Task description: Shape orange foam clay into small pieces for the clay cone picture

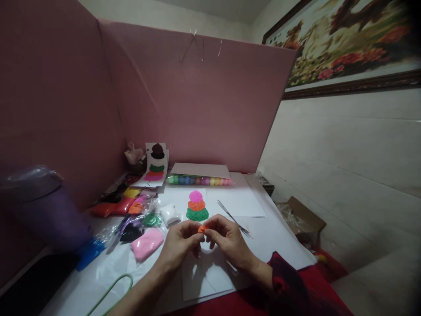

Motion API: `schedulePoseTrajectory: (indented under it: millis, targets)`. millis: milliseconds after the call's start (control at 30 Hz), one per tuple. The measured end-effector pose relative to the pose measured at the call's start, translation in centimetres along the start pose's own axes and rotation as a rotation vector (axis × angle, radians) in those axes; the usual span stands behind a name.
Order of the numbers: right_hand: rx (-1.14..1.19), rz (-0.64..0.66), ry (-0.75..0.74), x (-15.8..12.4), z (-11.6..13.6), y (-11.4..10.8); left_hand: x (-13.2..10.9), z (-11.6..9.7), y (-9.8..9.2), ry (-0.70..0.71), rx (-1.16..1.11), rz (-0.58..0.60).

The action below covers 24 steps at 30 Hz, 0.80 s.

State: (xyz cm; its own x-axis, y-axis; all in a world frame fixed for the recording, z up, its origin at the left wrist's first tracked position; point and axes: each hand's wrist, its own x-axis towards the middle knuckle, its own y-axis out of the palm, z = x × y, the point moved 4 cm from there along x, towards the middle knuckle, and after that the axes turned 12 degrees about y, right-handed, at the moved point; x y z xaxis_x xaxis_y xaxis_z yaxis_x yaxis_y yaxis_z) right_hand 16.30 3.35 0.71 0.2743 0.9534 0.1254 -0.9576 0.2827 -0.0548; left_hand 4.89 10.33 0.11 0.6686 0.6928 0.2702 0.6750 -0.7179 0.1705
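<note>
My left hand (180, 243) and my right hand (226, 239) meet above a white sheet (207, 274), and both pinch a small lump of orange clay (201, 228) between their fingertips. Just beyond them lies a sheet (237, 199) bearing a stacked clay figure (197, 206): pink on top, orange in the middle, green at the bottom. A thin metal tool (232, 217) lies to the right of that figure, close to my right hand.
Bags of coloured clay (138, 219) lie at the left, with a pink lump (147, 244) and a white lump (170, 214). A purple cup (42, 206) stands at far left. A tube of coloured clay pots (199, 180) and a sample card (156, 164) sit by the pink partition (204, 105). A cardboard box (301, 219) is on the floor.
</note>
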Motion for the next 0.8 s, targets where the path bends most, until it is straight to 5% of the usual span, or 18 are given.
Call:
schedulePoseTrajectory:
  millis: [233, 800]
  targets:
    - [-0.272, -0.055, -0.179, -0.6, 1.0, 0.0, 0.1, 0.0, -0.4, -0.048, -0.038, -0.007]
    - [-0.344, -0.02, -0.205, -0.8, 1.3, 0.3, 0.0, 0.1, -0.3, -0.056, 0.021, 0.027]
